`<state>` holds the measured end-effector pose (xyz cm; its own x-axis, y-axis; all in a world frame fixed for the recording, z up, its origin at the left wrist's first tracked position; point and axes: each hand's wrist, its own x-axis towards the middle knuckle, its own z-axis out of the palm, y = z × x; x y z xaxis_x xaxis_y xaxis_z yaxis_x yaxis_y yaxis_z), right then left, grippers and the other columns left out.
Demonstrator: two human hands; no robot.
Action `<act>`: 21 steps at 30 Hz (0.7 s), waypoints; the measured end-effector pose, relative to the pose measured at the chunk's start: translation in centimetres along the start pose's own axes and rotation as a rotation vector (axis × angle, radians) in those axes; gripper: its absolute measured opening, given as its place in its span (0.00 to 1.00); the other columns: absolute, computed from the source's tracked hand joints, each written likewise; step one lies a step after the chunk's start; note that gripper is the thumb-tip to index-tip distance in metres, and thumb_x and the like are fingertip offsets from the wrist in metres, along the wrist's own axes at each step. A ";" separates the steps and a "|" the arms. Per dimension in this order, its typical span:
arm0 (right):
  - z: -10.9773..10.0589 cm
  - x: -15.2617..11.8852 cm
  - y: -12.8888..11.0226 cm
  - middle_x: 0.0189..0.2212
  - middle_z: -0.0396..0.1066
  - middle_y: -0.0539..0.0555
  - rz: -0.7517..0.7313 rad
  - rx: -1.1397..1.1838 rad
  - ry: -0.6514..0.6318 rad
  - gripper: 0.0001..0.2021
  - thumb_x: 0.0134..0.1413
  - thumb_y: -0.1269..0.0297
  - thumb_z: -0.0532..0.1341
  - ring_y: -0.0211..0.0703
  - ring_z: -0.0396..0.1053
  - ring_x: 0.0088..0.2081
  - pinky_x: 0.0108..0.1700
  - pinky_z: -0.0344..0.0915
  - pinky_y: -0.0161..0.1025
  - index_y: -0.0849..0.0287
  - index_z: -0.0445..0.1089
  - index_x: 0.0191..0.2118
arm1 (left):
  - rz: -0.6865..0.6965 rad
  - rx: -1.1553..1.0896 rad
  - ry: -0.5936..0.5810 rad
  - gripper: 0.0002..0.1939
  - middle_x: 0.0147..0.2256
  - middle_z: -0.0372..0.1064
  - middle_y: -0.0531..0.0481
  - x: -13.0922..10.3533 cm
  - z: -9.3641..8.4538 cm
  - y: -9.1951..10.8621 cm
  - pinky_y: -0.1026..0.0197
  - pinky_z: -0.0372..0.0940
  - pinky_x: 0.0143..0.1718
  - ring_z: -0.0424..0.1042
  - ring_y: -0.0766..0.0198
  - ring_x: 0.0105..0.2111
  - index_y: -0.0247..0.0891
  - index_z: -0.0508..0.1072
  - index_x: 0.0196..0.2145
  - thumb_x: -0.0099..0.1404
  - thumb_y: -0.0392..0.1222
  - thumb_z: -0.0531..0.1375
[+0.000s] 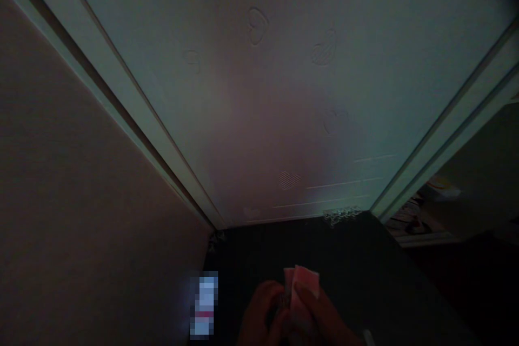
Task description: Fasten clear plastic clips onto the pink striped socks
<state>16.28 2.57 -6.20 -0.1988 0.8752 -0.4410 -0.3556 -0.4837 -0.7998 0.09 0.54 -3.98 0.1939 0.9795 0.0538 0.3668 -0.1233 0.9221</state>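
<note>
In dim light, a pink folded piece (305,279), paper or cloth, stands up between my two hands at the bottom of the view. My left hand (259,311) is closed at its left side, its fingers curled against the lower part. On the right, my right hand (324,316) grips it, with the thumb lying across the pink face. Something small and shiny shows between the hands, too dark to make out. A light band is at my right wrist.
A pale panel (259,92) with embossed hearts rises behind the dark surface (259,248). At lower left glows a blurred bright rectangle (206,303). Silvery chain-like material (343,215) lies at the panel's foot. Papers (417,216) sit at the right.
</note>
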 end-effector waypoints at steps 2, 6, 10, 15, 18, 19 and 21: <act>-0.1 0.0 0.3 0.31 0.75 0.57 -0.013 -0.012 -0.001 0.26 0.36 0.43 0.65 0.50 0.71 0.36 0.41 0.65 0.45 0.62 0.72 0.35 | -0.002 0.001 -0.012 0.14 0.45 0.70 0.42 -0.2 0.0 -0.3 0.58 0.68 0.45 0.70 0.55 0.45 0.41 0.71 0.45 0.60 0.38 0.57; -0.5 0.2 1.1 0.26 0.74 0.55 0.012 0.013 -0.001 0.25 0.34 0.45 0.67 0.48 0.71 0.31 0.37 0.66 0.43 0.63 0.71 0.32 | 0.018 0.044 -0.010 0.15 0.47 0.69 0.41 -0.6 0.0 -1.0 0.55 0.66 0.49 0.68 0.53 0.48 0.41 0.71 0.46 0.60 0.39 0.57; -0.7 0.2 1.4 0.28 0.74 0.54 0.013 0.056 -0.007 0.23 0.34 0.48 0.69 0.46 0.71 0.32 0.37 0.66 0.41 0.62 0.70 0.33 | 0.015 0.063 -0.021 0.15 0.46 0.70 0.41 -0.6 -0.3 -0.9 0.54 0.65 0.49 0.69 0.53 0.48 0.41 0.72 0.45 0.59 0.39 0.58; -0.4 -0.1 1.6 0.26 0.74 0.54 0.012 0.060 -0.005 0.24 0.33 0.45 0.68 0.46 0.71 0.30 0.35 0.66 0.42 0.61 0.71 0.33 | -0.041 -0.029 -0.036 0.12 0.42 0.71 0.43 -0.4 -0.1 0.0 0.58 0.69 0.44 0.71 0.56 0.43 0.40 0.73 0.42 0.58 0.41 0.58; -0.3 0.0 1.6 0.28 0.75 0.56 0.022 0.049 0.008 0.27 0.30 0.44 0.68 0.50 0.72 0.33 0.37 0.66 0.44 0.62 0.71 0.33 | -0.079 -0.054 0.049 0.13 0.42 0.71 0.43 -0.6 0.2 0.0 0.58 0.69 0.44 0.71 0.55 0.43 0.40 0.73 0.41 0.57 0.42 0.59; -0.3 0.0 1.6 0.30 0.76 0.57 0.019 0.054 0.000 0.26 0.32 0.45 0.68 0.51 0.72 0.34 0.39 0.66 0.45 0.62 0.72 0.34 | -0.091 -0.059 0.078 0.13 0.43 0.70 0.43 -0.6 0.2 -0.1 0.57 0.69 0.44 0.71 0.55 0.43 0.40 0.73 0.41 0.57 0.43 0.59; -0.4 0.2 1.5 0.32 0.76 0.57 0.006 0.069 -0.020 0.25 0.37 0.47 0.67 0.52 0.72 0.37 0.43 0.65 0.46 0.63 0.71 0.38 | -0.110 -0.066 0.108 0.13 0.44 0.70 0.43 -0.7 0.1 -0.3 0.57 0.69 0.44 0.71 0.55 0.44 0.41 0.73 0.41 0.57 0.43 0.59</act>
<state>16.09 2.03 -7.66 -0.2193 0.8726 -0.4364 -0.4162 -0.4882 -0.7671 -0.09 -0.16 -4.29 0.0562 0.9984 -0.0111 0.3189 -0.0074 0.9478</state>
